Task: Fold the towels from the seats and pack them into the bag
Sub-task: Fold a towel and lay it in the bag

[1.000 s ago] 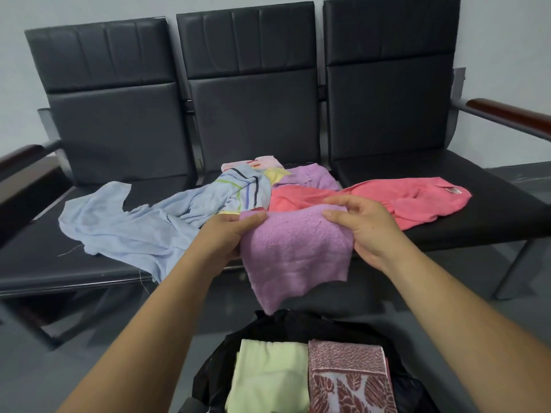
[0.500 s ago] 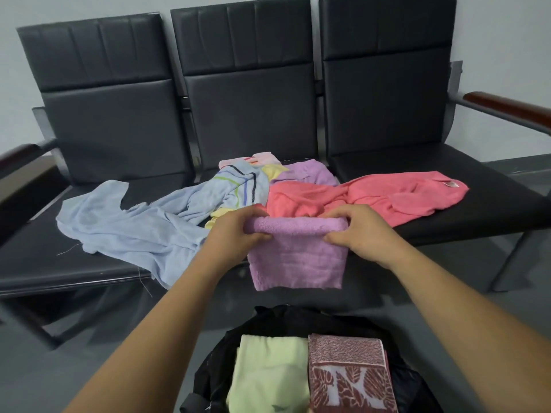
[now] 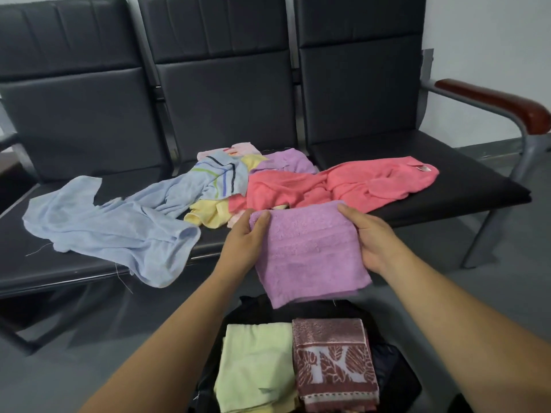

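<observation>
A folded lilac terry towel is held in the air between both hands, just in front of the seat edge. The left hand clamps its upper left corner, thumb on top, and the right hand clamps its right edge, fingers beneath. The towel hangs as a near-square panel, tilted slightly so that its free lower corner points toward 5 o'clock. The open black fabric bag lies directly at 6 o'clock from the grip, its near rim just below the hanging hem. Inside it, a folded pale green towel and a folded maroon leaf-patterned towel sit side by side, touching. The coming move is judged a straight lowering toward 6 o'clock; both hands are about equally near. Unfolded on the black padded seats at 12 o'clock remain a pale blue towel and a coral pink towel, among others.
</observation>
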